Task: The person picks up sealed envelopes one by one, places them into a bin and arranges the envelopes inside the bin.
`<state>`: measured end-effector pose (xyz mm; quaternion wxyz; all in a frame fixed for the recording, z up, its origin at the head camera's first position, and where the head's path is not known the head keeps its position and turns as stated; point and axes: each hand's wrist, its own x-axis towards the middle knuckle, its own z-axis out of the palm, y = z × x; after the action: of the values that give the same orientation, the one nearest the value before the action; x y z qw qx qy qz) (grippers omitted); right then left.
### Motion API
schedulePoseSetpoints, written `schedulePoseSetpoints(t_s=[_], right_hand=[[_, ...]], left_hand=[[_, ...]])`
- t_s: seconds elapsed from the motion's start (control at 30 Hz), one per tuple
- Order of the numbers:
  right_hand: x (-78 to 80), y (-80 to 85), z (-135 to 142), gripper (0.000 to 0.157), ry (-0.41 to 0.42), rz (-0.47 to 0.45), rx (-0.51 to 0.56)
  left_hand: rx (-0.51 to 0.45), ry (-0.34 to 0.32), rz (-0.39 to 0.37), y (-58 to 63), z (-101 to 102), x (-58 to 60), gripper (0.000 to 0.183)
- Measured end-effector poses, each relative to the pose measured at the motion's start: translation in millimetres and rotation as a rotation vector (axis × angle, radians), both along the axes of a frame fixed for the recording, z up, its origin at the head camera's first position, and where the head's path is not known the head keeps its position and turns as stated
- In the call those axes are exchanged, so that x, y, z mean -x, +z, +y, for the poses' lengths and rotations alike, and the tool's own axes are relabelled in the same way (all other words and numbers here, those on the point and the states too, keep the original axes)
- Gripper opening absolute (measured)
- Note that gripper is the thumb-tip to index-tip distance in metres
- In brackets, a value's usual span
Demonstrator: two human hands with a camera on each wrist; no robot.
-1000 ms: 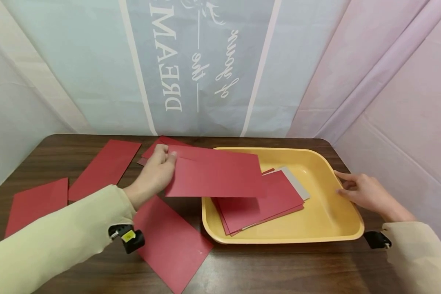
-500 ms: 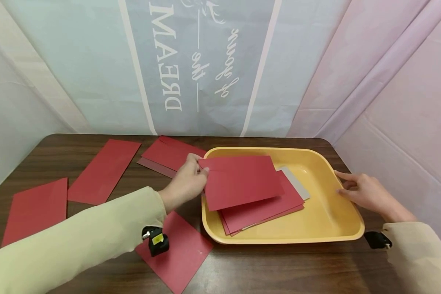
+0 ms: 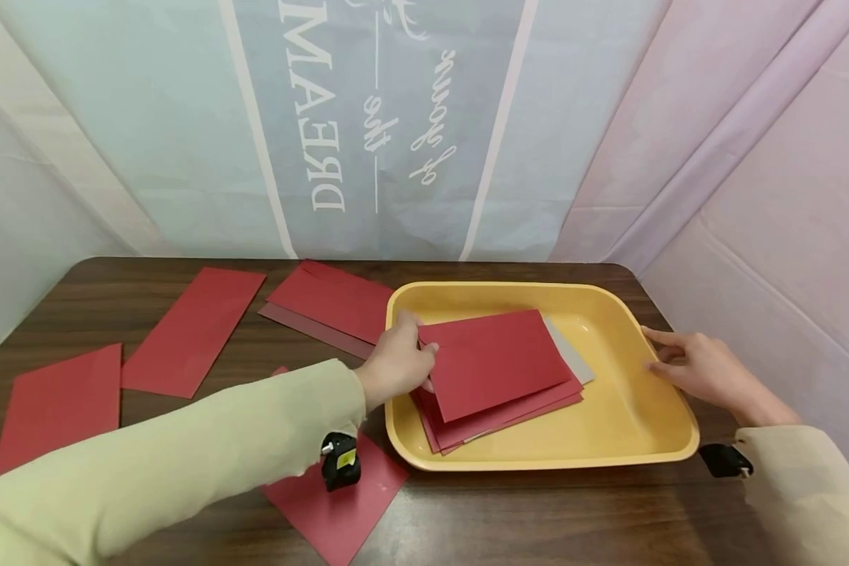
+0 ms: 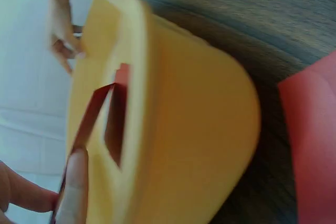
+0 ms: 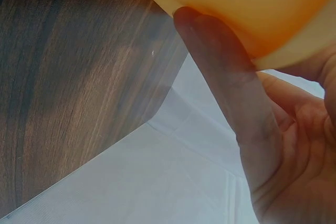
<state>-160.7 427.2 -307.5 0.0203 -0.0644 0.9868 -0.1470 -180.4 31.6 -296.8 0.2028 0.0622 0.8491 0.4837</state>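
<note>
My left hand point(image 3: 399, 358) pinches a red envelope point(image 3: 498, 362) by its left end, thumb on top. The envelope slants over a loose stack of red envelopes point(image 3: 505, 431) inside a yellow plastic tub point(image 3: 633, 417). A grey-white piece point(image 3: 573, 354) pokes out from under the stack. In the left wrist view, the thumb point(image 4: 76, 182) lies against the envelope point(image 4: 89, 119) beside the tub's rim. At the tub's right end, my right hand point(image 3: 703, 373) grips the rim; the right wrist view shows a finger point(image 5: 226, 72) along the outer wall under the lip.
On the dark wooden table point(image 3: 538, 519), more red envelopes lie to the left: one at far left point(image 3: 60, 405), one behind it point(image 3: 194, 330), overlapping ones near the tub point(image 3: 332, 303), and one under my left forearm point(image 3: 347, 499). Fabric curtains point(image 3: 424, 228) hang behind the table.
My left hand has moved right and down with the envelope, from left of the tub to over the stack inside it. The right hand has stayed on the rim.
</note>
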Motion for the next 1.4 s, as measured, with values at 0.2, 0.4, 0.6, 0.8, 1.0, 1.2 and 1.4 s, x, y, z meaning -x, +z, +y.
schedulePoseSetpoints(t_s=[0.2,0.4,0.6,0.8,1.0,1.2,1.4], right_hand=[[0.3,2.1,0,0.054,-0.003,0.006,0.0],[-0.2,3.4,0,0.054,-0.003,-0.001,0.003],[-1.0,3.6,0,0.054,-0.004,0.006,-0.001],[-0.2,2.0,0,0.053,0.01,0.029,-0.014],[0.4,1.1,0,0.053,0.008,0.04,-0.024],[0.8,0.8,0,0.053,0.0,0.014,-0.015],[0.9,-1.0,0,0.053,0.003,0.018,-0.018]], left_hand=[[0.096,0.004,0.035,-4.5,2,-3.9,0.039],[0.202,-0.021,0.074,-7.4,7,-5.9,0.048],[0.31,-0.085,0.059,-9.3,15,-7.4,0.043],[0.39,-0.115,0.093,-11.9,21,-8.4,0.024],[0.42,-0.133,0.094,-11.9,20,-8.7,0.024],[0.32,-0.144,0.095,-10.5,10,-8.4,0.041],[0.136,-0.067,0.208,-10.1,-8,-5.9,0.027]])
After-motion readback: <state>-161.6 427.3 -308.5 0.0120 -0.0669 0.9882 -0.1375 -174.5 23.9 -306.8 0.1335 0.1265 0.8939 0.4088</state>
